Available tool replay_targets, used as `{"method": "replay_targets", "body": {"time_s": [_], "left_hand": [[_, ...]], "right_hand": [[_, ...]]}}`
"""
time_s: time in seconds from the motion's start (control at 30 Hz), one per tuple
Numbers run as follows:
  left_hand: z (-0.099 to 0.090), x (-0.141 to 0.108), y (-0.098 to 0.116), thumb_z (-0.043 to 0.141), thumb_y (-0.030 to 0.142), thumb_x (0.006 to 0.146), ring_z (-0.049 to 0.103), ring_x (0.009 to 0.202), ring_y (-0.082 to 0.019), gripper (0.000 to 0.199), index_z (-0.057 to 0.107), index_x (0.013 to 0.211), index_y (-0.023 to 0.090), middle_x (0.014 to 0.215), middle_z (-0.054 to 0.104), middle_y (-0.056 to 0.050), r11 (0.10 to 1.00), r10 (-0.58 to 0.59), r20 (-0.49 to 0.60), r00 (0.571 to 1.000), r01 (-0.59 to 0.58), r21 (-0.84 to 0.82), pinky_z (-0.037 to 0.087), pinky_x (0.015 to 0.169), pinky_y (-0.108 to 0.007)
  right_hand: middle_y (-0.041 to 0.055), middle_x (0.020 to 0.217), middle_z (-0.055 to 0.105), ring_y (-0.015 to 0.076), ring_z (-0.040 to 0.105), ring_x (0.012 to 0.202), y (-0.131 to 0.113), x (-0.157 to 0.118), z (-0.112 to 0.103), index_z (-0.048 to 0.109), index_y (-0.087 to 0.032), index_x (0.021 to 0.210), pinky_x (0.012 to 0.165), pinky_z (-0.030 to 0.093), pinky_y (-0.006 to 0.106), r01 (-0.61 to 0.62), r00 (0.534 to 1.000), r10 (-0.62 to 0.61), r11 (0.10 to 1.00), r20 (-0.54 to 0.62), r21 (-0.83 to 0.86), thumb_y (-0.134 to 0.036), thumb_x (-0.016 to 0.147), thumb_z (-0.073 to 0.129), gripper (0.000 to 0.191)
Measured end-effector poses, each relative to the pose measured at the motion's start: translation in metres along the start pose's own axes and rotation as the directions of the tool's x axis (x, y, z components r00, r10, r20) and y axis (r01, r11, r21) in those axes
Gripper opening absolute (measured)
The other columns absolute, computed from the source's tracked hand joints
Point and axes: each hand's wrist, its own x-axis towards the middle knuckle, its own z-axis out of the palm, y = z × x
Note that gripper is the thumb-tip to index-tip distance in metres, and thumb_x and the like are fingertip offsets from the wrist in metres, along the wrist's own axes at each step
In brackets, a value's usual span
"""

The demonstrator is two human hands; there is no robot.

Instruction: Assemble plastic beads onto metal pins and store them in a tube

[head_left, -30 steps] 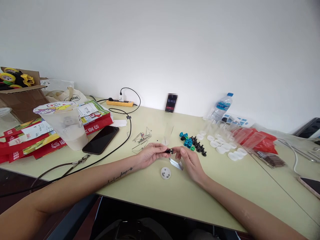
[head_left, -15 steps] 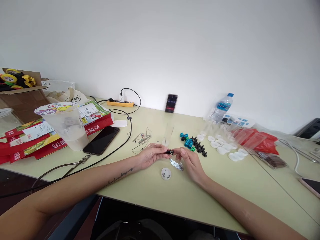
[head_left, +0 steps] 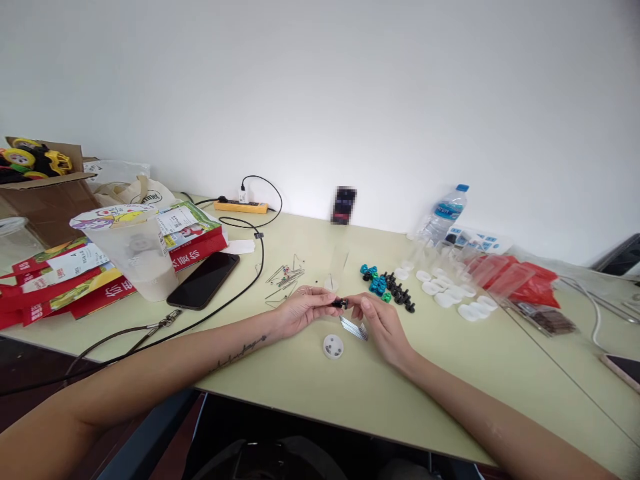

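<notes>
My left hand pinches a small black plastic part between thumb and fingertips, above the table. The fingers of my right hand are curled in close at the part's right end; what lies between them, if anything, is hidden. Below the hands is a round white cap with several small grey pieces in it. A row of bent metal rods lies by my right fingers. Behind the hands stands a clear tube. Black plastic parts and blue ones lie beyond my right hand.
Loose metal rods lie left of the tube. White discs, clear tubes, red plastic and a water bottle are at right. A cup, black phone, cable and yellow power strip are at left.
The view has shifted very slightly. Both hands keep nearly the same place and hold around the small black part, and nothing else on the table has visibly moved.
</notes>
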Motion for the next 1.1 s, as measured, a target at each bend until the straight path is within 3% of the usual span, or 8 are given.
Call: {"method": "replay_targets", "body": {"time_s": [0.17, 0.4, 0.5, 0.63, 0.8, 1.1], "left_hand": [[0.0012, -0.0005, 0.0004, 0.069, 0.021, 0.073, 0.066, 0.079, -0.014, 0.020, 0.066, 0.086, 0.005, 0.081, 0.068, -0.010, 1.000, 0.004, -0.011, 1.000, -0.005, -0.004, 0.051, 0.079, -0.021], [-0.0014, 0.0015, -0.0018, 0.069, 0.021, 0.073, 0.066, 0.077, -0.014, 0.020, 0.066, 0.086, 0.006, 0.079, 0.069, -0.009, 1.000, 0.007, -0.002, 1.000, -0.007, -0.010, 0.051, 0.078, -0.020], [-0.0005, 0.0004, -0.0011, 0.068, 0.021, 0.074, 0.066, 0.077, -0.014, 0.021, 0.066, 0.087, 0.006, 0.081, 0.069, -0.010, 1.000, 0.006, 0.005, 1.000, -0.006, -0.009, 0.051, 0.078, -0.020], [0.0009, -0.0007, -0.0002, 0.068, 0.021, 0.074, 0.066, 0.080, -0.014, 0.021, 0.066, 0.087, 0.005, 0.084, 0.069, -0.010, 1.000, 0.016, 0.016, 1.000, -0.016, -0.015, 0.050, 0.078, -0.020], [0.0007, 0.0006, -0.0001, 0.067, 0.021, 0.075, 0.066, 0.075, -0.013, 0.022, 0.066, 0.088, 0.004, 0.083, 0.069, -0.012, 1.000, 0.011, 0.014, 1.000, -0.011, -0.013, 0.050, 0.077, -0.019], [0.0018, -0.0011, 0.0008, 0.067, 0.021, 0.075, 0.065, 0.078, -0.013, 0.021, 0.066, 0.088, 0.005, 0.087, 0.068, -0.012, 1.000, 0.011, 0.018, 1.000, -0.011, -0.014, 0.050, 0.079, -0.020]], "right_hand": [[0.0049, 0.081, 0.061, 0.0181, 0.057, 0.081, -0.0003, -0.0005, -0.0001, 0.061, -0.019, 0.076, 0.075, 0.042, 0.030, 0.022, 1.000, -0.022, 1.000, -0.012, 0.009, -0.038, 0.095, 0.030, 0.041], [0.0045, 0.078, 0.060, 0.0184, 0.056, 0.080, 0.0006, -0.0004, 0.0005, 0.063, -0.020, 0.091, 0.074, 0.042, 0.031, 0.022, 1.000, -0.022, 1.000, -0.014, 0.008, -0.037, 0.095, 0.029, 0.039], [0.0036, 0.076, 0.059, 0.0174, 0.056, 0.076, 0.0006, -0.0003, 0.0002, 0.064, -0.020, 0.088, 0.072, 0.042, 0.030, 0.016, 1.000, -0.016, 1.000, 0.002, -0.003, -0.037, 0.095, 0.028, 0.040], [0.0046, 0.080, 0.060, 0.0185, 0.057, 0.084, -0.0005, -0.0003, -0.0004, 0.062, -0.019, 0.078, 0.077, 0.042, 0.031, 0.027, 0.999, -0.027, 1.000, -0.018, -0.003, -0.038, 0.095, 0.030, 0.040], [0.0041, 0.076, 0.060, 0.0180, 0.057, 0.078, -0.0010, -0.0005, -0.0008, 0.064, -0.020, 0.089, 0.072, 0.042, 0.030, 0.024, 1.000, -0.024, 1.000, -0.001, -0.002, -0.038, 0.095, 0.029, 0.039], [0.0036, 0.079, 0.058, 0.0161, 0.055, 0.080, 0.0023, -0.0007, -0.0006, 0.062, -0.019, 0.083, 0.074, 0.040, 0.029, 0.030, 1.000, -0.030, 0.999, 0.006, 0.013, -0.031, 0.096, 0.030, 0.037]]}}
